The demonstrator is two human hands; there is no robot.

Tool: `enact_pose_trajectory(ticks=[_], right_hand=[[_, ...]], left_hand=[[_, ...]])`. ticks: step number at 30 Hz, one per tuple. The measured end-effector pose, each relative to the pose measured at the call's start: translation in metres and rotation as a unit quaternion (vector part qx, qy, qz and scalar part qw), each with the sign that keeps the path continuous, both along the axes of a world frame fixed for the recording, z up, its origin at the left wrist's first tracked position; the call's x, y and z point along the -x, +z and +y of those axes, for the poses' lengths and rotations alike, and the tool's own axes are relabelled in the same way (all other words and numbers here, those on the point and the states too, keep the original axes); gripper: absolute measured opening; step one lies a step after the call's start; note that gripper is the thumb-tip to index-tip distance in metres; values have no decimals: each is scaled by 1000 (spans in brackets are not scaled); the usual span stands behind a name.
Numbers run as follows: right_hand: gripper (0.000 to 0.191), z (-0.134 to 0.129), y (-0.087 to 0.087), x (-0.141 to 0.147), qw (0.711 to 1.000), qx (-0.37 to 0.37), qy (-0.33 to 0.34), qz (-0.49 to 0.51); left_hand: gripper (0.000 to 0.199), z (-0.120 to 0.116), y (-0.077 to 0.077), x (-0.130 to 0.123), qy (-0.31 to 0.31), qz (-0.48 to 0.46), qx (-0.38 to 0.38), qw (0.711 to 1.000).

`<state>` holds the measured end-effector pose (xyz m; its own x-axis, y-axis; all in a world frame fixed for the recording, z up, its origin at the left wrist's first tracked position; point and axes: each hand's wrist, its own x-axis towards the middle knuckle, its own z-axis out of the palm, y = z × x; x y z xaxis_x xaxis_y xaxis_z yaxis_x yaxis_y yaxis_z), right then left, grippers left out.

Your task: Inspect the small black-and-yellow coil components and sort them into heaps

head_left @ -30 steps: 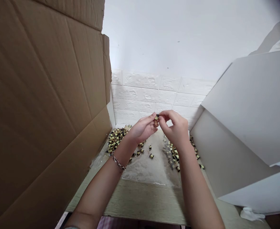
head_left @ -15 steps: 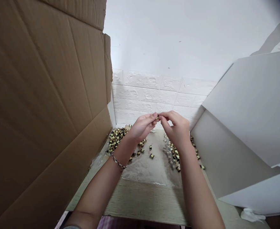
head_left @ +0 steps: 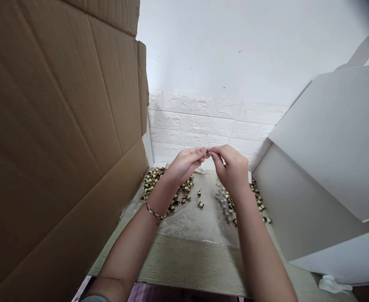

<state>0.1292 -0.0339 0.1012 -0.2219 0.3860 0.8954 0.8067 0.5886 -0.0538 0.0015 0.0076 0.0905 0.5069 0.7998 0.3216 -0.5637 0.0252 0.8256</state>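
White wall (head_left: 222,50) above embossed brick panels (head_left: 190,126), brown cardboard sheet (head_left: 52,126) to the left, white board (head_left: 326,134) to the right

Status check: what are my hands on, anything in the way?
Left hand and right hand pinch a tiny component together. Loose yellow-and-black components on plastic sheeting below. Cardboard panel left, white board right, neither touching.

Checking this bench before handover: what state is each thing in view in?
Left hand: raised, fingertips pinching.
Right hand: raised, fingertips meeting the left's.
Tiny dark part: held between both hands' fingertips.
Small yellow-and-black blocks: loose, heaped on both sides.
Clear plastic sheet: lying flat, wrinkled.
Brown cardboard flap: standing open, left.
Silver chain bracelet: on left wrist.
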Motion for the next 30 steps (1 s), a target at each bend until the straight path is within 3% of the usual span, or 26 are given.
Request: enact_pose_trajectory(ticks=[4, 9, 12, 15, 18, 22, 25, 30], right_hand=[[14, 1, -4, 1, 999, -6, -33, 13], [12, 5, -8, 4, 998, 53, -25, 12], [13, 6, -9, 7, 996, 88, 5, -1], [13, 7, -8, 8, 994, 106, 26, 26], [13, 7, -6, 7, 987, 125, 29, 97], [15, 8, -6, 8, 969, 155, 35, 188], [18, 9, -7, 8, 954, 183, 42, 235], [27, 18, -12, 5, 928, 218, 44, 300]], left_hand=[[18, -2, -2, -7, -8, -30, 37, 999], [17, 7, -9, -8, 28, -48, 104, 993], [20, 17, -10, -1, 91, -56, 106, 989], [19, 25, -9, 7, 211, -15, 5, 977], [21, 29, -8, 14, 350, 72, -121, 926], [22, 27, -7, 21, 467, 209, -307, 802], [20, 22, -7, 20, 479, 262, -408, 731], [17, 17, -12, 11, 464, 315, -469, 682]])
